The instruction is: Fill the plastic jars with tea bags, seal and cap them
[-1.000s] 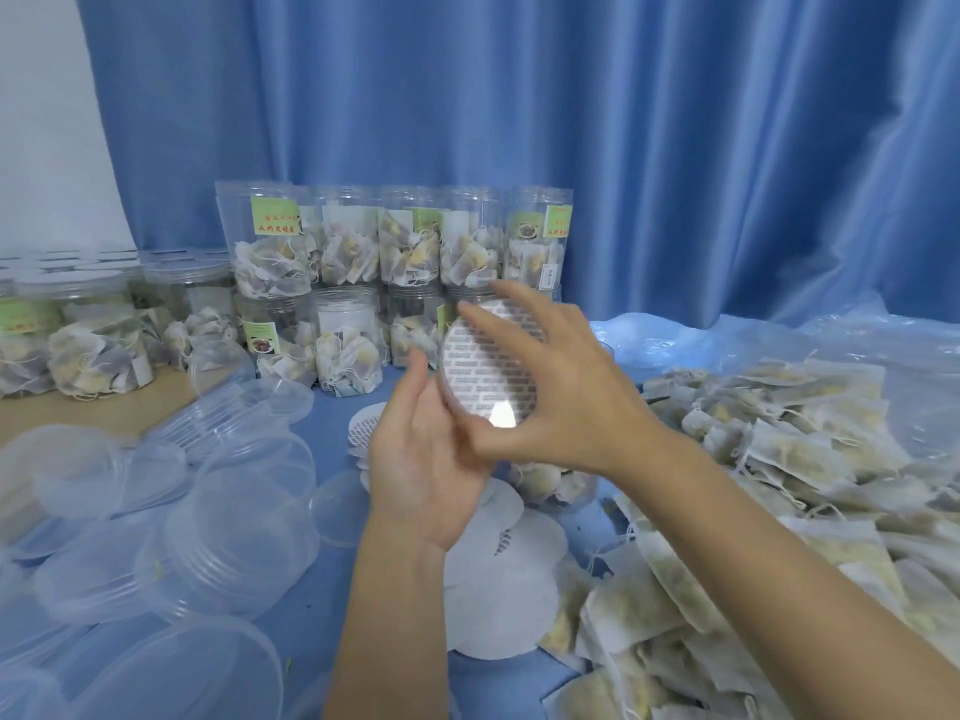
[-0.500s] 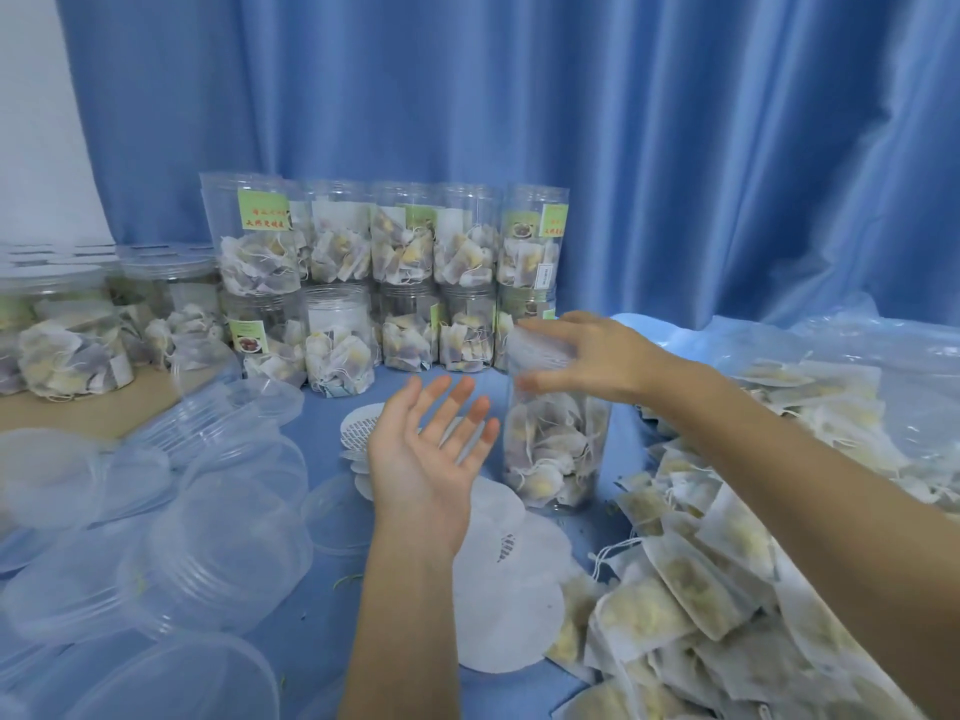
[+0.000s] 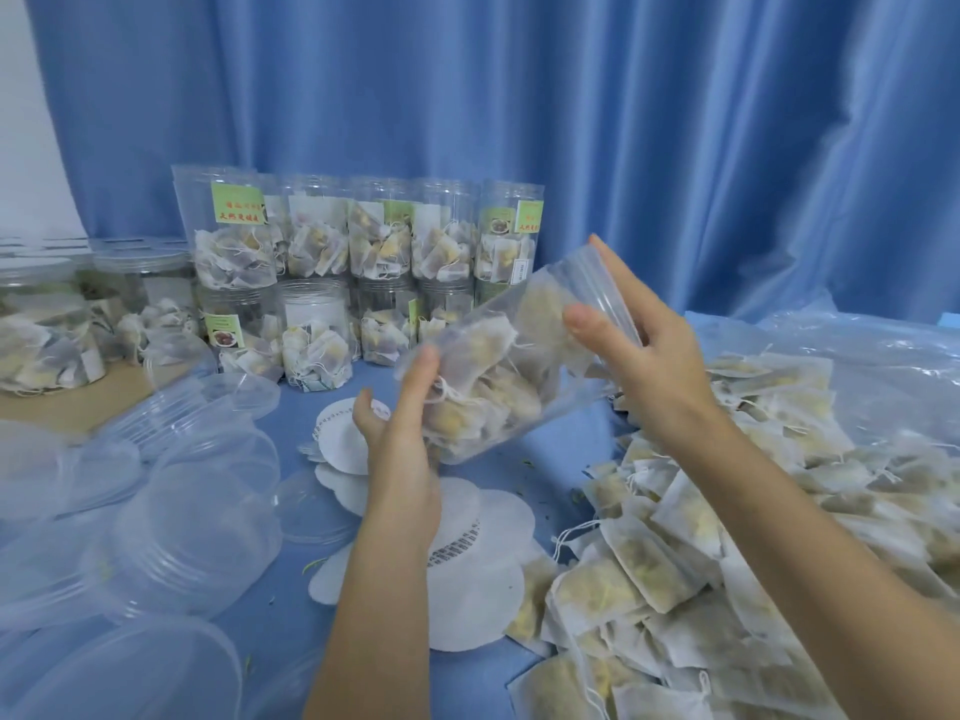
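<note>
A clear plastic jar (image 3: 511,366) packed with tea bags is held tilted in mid-frame, above the blue surface (image 3: 545,449), its mouth up toward the right. The right hand (image 3: 647,356) curls thumb and fingers round the mouth end; whether a seal covers the opening cannot be made out, since the fingers hide it. The left hand (image 3: 402,444) has its fingers nearly straight, fingertips against the jar's lower end. The jar wall is blurred.

Half a second ago the jar stood upright on the surface with the right hand at its top and the left hand apart from it, palm up; now it is lifted and tipped, with both hands on it.

Loose tea bags (image 3: 727,537) fill the lower right, cut off by the frame edge. White seal discs (image 3: 467,579) lie under the left forearm, partly hidden. Clear lids (image 3: 171,517) crowd the lower left, and stacked filled jars (image 3: 358,267) stand before the blue curtain (image 3: 571,122).
</note>
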Motion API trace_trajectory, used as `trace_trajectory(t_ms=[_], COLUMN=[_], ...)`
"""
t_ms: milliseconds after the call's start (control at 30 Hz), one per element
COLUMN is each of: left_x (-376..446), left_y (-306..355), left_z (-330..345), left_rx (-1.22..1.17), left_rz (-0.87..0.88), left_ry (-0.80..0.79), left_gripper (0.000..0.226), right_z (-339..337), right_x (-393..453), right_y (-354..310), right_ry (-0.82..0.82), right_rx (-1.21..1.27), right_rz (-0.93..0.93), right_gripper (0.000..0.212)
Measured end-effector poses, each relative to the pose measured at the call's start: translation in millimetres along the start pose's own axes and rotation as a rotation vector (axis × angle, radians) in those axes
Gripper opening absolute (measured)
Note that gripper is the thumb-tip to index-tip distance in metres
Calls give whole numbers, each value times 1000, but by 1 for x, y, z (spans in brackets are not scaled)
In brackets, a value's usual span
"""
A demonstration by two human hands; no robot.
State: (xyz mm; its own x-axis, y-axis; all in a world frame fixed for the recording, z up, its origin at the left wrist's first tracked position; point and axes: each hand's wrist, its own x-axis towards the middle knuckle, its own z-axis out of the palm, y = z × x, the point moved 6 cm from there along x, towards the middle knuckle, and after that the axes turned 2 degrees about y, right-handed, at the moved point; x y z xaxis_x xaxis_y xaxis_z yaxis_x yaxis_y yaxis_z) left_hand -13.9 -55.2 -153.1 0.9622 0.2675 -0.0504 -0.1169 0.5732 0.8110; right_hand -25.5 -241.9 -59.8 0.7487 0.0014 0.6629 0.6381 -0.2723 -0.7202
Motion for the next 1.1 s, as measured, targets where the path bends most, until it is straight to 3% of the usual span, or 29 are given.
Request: trace_trajectory(t_ms=[100, 167, 267, 567, 633, 700, 767, 833, 933, 1033, 1100], left_x=[-3, -3, 1, 3, 2, 2, 2, 2, 3, 3, 1], left_y=[7, 8, 13, 10, 12, 14, 16, 15, 12, 12, 16], left_z=[10, 2, -12, -24, -24, -23, -22, -22, -23, -23, -23], left_rx=[-108, -101, -97, 55, 48, -1, -31, -20, -12, -29, -67], left_rz=[20, 40, 78, -16, 16, 66, 95, 80, 33, 72, 181], left_ry=[-186, -160, -87, -63, -65, -67, -72, -56, -42, -27, 23], left_gripper=[81, 68, 20, 29, 28, 23, 19, 21, 22, 17, 19], right_z=[10, 20, 21, 11, 11, 8, 4, 4, 16, 19, 23], right_x=[-9, -11, -9, -20, -19, -16, -15, -14, -19, -20, -20], right_y=[0, 4, 12, 11, 13, 19, 27, 27, 5, 4, 7], right_ry=[-41, -152, -308, -539, -497, -340, -266, -315, -453, -300, -211], right_rx=[82, 55, 61, 50, 64, 7, -153, -199, -129, -232, -138], right_rz=[30, 60, 207, 102, 122, 238, 331, 302, 85, -21, 77], right_gripper=[65, 65, 49, 65, 57, 52, 75, 85, 81, 58, 46])
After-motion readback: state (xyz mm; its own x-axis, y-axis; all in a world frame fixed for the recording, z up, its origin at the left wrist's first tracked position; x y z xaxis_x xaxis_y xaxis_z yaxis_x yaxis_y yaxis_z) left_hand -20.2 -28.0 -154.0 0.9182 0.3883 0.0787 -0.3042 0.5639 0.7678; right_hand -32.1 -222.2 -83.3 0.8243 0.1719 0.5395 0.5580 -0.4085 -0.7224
